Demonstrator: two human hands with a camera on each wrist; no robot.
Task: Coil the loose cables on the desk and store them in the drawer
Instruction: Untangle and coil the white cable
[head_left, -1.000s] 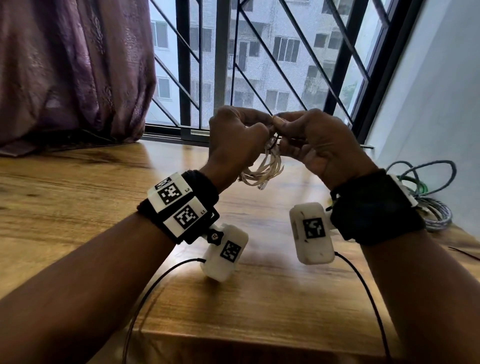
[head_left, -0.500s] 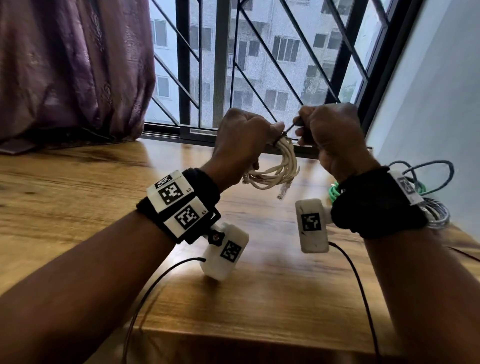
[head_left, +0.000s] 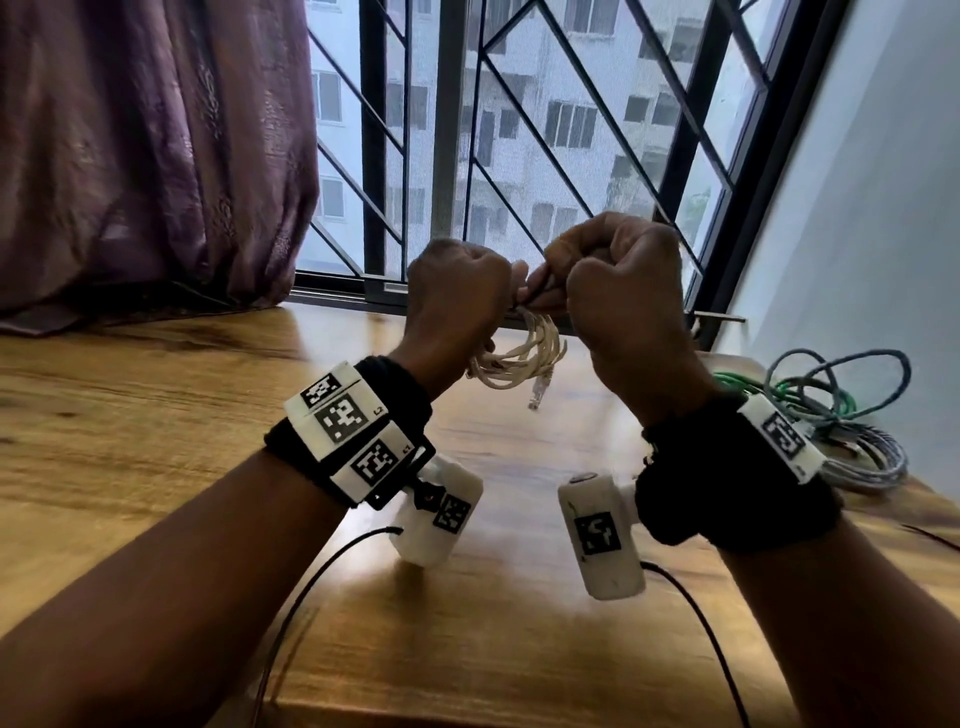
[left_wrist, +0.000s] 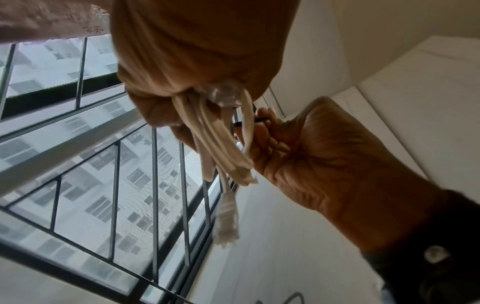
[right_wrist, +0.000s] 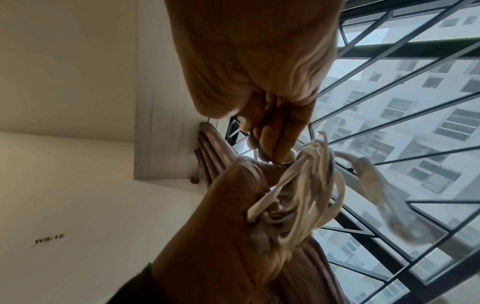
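A coiled white cable hangs above the wooden desk, its clear plug dangling at the bottom. My left hand grips the top of the coil; the loops hang out of its fist in the left wrist view. My right hand is close beside it on the right and pinches a thin dark tie at the coil's top. Both hands are raised in front of the window. No drawer is in view.
A loose pile of grey and green cables lies on the desk at the right, by the white wall. A purple curtain hangs at the back left. The barred window runs along the desk's far edge.
Both hands have risen slightly with the coil. My right hand moved apart to the right half a second ago and has come back close to the left hand.
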